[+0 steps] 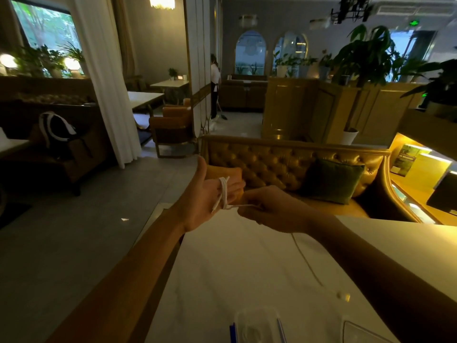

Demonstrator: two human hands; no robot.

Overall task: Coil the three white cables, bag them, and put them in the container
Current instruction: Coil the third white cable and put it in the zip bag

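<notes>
Above the far edge of the counter (235,268), my left hand (210,194) lies palm-up, fingers (236,188) straight and together, the white cable (223,191) looped crosswise round them. My right hand (269,209) — just right of the loops — pinches the free strand (tail trailing onto the counter), ready for the next turn.

Dim warm interior; window (47,28) daylight upper left; wide-angle edge distortion.

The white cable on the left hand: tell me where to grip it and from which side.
Pinch the white cable across its loops, where they wrap the left hand's straight fingers, coming from the fingertip side with the right hand. The loops would likely slide off together that way.
</notes>
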